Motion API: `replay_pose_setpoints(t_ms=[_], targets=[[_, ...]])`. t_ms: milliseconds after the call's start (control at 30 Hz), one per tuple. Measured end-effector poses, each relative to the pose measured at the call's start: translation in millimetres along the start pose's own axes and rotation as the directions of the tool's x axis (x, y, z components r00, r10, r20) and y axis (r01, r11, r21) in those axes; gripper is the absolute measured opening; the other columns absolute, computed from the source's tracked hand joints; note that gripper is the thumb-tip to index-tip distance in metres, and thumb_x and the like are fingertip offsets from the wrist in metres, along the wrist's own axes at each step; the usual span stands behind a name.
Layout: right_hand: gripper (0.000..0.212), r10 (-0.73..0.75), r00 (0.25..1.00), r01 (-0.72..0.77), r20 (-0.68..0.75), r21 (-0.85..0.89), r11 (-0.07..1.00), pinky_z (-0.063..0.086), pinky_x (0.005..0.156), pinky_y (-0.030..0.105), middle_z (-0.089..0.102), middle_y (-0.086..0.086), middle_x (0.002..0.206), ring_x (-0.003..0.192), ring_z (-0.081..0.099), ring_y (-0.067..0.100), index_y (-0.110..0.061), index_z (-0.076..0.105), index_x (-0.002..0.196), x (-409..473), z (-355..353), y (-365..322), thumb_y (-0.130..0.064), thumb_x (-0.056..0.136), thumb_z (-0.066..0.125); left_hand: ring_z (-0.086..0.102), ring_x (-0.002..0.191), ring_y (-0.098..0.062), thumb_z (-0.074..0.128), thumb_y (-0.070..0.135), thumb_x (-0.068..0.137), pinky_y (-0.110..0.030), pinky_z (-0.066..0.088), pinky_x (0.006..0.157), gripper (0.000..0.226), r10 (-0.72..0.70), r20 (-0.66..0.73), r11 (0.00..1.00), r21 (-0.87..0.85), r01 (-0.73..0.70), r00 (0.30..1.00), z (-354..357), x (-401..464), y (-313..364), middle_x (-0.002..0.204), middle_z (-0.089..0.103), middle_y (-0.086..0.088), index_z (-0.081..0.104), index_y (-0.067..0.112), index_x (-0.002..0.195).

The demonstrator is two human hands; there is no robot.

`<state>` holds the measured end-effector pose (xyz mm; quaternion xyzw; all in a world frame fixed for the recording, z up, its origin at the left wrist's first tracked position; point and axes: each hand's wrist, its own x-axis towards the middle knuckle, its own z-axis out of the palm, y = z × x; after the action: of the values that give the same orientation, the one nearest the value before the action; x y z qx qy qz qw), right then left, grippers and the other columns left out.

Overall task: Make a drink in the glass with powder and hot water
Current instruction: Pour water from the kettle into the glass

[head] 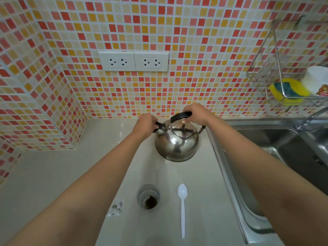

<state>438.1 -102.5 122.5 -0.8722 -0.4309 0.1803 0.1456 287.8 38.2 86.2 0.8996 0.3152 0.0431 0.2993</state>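
Left side first: a torn sachet [115, 206] lies flat on the table [53, 174], and just right of it stands the glass [148, 197], dark powder [150, 201] at its bottom. Further back, the left hand [145, 124], its grip pinching the kettle's [176, 142] spout cap. The right hand [194, 113] wraps the black handle [181, 115]. White spoon [182, 208] beside the glass, sink [284, 144] far right.

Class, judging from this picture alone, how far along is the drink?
Done: dark powder sits in the glass. In hand: the right hand grips the kettle handle, the left hand is at its spout. Left: pouring water, then stirring with the spoon, untouched on the counter.
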Motion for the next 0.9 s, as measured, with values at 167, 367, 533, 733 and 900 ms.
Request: replay_pose_setpoints(t_ms=[167,367,533,733,900], targets=[[0.015,-0.013,0.999,0.016,-0.035,0.094,0.995,0.045,0.07,0.034,0.063,0.01,0.089,0.084,0.057,0.026,-0.009,0.067,0.095,-0.5,4.2,7.0,-0.001,0.083,0.064,0.062,0.104,-0.032,0.059,0.003,0.089,-0.033,0.049,0.089,0.031,-0.009,-0.008,1.0,-0.012,0.009,1.0,-1.1,-0.8,0.2,0.119,0.065,-0.018,0.065,0.002,0.119],[0.017,-0.031,0.997,0.045,-0.074,0.186,0.982,0.04,0.067,0.025,0.064,0.007,0.09,0.084,0.057,0.022,-0.01,0.068,0.097,-4.8,9.0,7.2,-0.001,0.082,0.067,0.061,0.108,-0.032,0.054,0.002,0.091,-0.032,0.048,0.093,0.031,-0.031,0.004,0.999,-0.028,0.031,1.0,-5.3,-3.7,1.0,0.123,0.063,-0.018,0.064,0.002,0.121],[0.016,-0.048,0.992,0.074,-0.12,0.218,0.973,0.044,0.071,0.027,0.068,0.012,0.092,0.085,0.06,0.025,-0.007,0.07,0.095,-11.2,5.6,4.5,-0.001,0.081,0.067,0.06,0.111,-0.031,0.054,0.003,0.092,-0.034,0.047,0.097,0.031,-0.021,-0.007,0.996,-0.082,0.021,1.0,-9.2,-7.7,-1.3,0.123,0.064,-0.017,0.063,0.003,0.121],[0.019,-0.11,0.981,0.145,-0.162,0.224,0.964,0.041,0.064,0.017,0.066,-0.006,0.081,0.074,0.058,0.007,-0.019,0.071,0.097,-30.0,-18.0,-1.6,-0.01,0.081,0.073,0.062,0.111,-0.025,0.063,0.007,0.088,-0.031,0.046,0.099,0.032,0.059,-0.042,0.983,-0.173,-0.065,0.997,-27.8,-22.0,0.6,0.121,0.066,-0.014,0.065,0.006,0.119],[0.034,-0.132,0.969,0.182,-0.208,0.241,0.953,0.043,0.073,0.016,0.068,-0.011,0.091,0.082,0.06,0.0,-0.024,0.07,0.111,-58.4,-39.6,-11.2,-0.013,0.079,0.074,0.063,0.107,-0.025,0.067,0.01,0.085,-0.033,0.048,0.099,0.032,0.147,-0.081,0.972,-0.171,-0.159,0.986,-44.5,-47.2,9.7,0.117,0.068,-0.012,0.067,0.007,0.117]])
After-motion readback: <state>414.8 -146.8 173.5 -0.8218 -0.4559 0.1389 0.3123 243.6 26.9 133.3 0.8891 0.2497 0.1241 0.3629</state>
